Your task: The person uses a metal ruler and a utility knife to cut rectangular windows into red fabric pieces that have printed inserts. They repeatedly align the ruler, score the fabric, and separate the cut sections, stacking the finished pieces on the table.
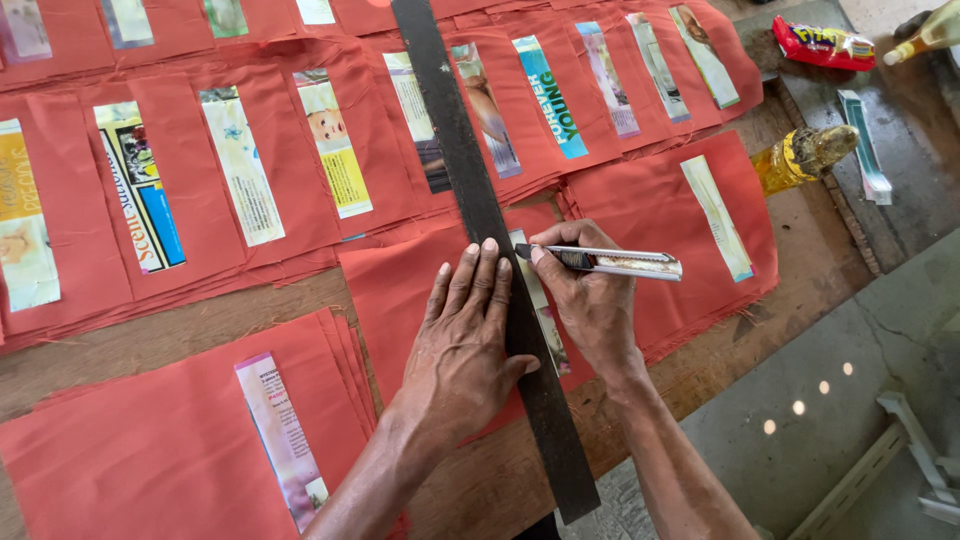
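**Ruler pinned, blade at the edge**

Two forearms come up from six o'clock, nearest the lens, and meet over a red sheet. The left hand lies flat with its fingers together and stretched out, palm pressing down on a long dark metal ruler, which looks meant to keep the straightedge from slipping. That ruler runs from twelve o'clock down to about six, slightly slanted, across the whole spread of sheets.

The right hand sits just beside the ruler at three o'clock of the left hand, closed around a silver utility knife. Its blade tip points toward nine o'clock and touches down right at the ruler's right edge, so the edge serves as a guide. Beneath both hands lies a red paper sheet bearing a printed strip that peeks out along the ruler's right side.

Rows of similar red sheets with printed strips overlap toward eleven and twelve o'clock, and a stack of red sheets rests at eight o'clock. All sit on a worn wooden desk. At two o'clock stand a yellow bottle and a red snack packet, well apart from the hands.
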Motion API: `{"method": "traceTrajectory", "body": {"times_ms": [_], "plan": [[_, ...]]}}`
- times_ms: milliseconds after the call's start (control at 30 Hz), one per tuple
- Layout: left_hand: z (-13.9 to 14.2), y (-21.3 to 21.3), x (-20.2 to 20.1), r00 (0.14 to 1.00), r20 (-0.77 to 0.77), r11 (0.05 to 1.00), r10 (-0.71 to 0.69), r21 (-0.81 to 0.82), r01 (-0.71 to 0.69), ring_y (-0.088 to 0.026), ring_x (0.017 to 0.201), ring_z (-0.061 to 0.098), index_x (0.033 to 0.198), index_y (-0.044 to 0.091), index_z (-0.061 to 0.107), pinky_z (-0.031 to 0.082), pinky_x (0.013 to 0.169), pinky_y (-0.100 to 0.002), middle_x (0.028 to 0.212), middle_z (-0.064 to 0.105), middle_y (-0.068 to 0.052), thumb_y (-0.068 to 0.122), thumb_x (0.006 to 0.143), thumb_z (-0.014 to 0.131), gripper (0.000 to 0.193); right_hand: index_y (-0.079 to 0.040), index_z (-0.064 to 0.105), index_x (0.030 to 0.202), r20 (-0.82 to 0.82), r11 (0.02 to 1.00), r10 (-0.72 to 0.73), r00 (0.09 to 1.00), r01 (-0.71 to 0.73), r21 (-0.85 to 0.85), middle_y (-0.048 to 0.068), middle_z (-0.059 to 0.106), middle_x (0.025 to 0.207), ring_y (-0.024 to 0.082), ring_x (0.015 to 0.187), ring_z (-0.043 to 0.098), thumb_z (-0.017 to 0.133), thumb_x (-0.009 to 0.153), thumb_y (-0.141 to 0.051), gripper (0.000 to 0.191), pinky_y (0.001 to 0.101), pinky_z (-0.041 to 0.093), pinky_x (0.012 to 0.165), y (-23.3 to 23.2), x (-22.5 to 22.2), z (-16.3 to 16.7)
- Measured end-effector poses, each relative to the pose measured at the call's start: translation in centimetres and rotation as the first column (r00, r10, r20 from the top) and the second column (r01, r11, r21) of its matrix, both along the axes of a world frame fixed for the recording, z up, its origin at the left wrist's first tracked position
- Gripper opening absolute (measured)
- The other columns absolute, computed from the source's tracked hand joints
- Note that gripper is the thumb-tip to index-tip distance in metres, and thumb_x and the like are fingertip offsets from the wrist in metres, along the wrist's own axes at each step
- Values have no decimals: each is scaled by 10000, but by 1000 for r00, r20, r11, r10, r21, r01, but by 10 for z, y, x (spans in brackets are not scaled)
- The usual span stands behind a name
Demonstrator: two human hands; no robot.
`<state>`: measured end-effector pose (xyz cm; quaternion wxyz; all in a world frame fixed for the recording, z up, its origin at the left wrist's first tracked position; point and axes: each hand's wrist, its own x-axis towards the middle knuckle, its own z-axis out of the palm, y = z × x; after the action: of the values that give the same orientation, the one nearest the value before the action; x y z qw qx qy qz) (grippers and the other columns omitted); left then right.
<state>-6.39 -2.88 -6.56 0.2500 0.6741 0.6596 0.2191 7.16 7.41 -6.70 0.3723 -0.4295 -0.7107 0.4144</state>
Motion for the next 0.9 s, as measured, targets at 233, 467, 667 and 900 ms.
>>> {"method": "traceTrajectory", "body": {"times_ms": [233,467,667,900], "plan": [[8,10,10,988,-153,992,-37,-129,17,-373,1554,55,1571,-56,197,12,1201,-565,1681,112,-261,400,761,785,1100,-25,675,916,264,990,24,964,-60,127,30,680,777,75,680,611,750,902,-35,77,283,496,589,16,-3,12],[10,21,20,983,-174,988,-56,-149,30,-476,1490,83,1484,-164,203,49,1182,-629,1614,125,-359,345,798,768,1023,-19,610,889,244,989,112,963,-132,66,19,630,759,64,699,561,721,918,-20,114,285,483,605,18,0,16],[14,22,21,978,-189,988,-88,-144,62,-545,1470,74,1456,-198,264,53,1161,-665,1600,122,-407,371,803,741,989,-10,601,900,199,985,154,968,-167,52,16,615,778,44,719,529,721,935,5,125,265,470,608,14,3,16],[17,24,22,973,-208,981,-102,-183,64,-565,1515,62,1406,-220,303,60,1153,-676,1597,98,-413,363,825,723,924,-13,604,923,132,987,161,978,-159,-26,20,675,846,35,776,632,690,951,22,96,232,566,664,3,11,18]]}}
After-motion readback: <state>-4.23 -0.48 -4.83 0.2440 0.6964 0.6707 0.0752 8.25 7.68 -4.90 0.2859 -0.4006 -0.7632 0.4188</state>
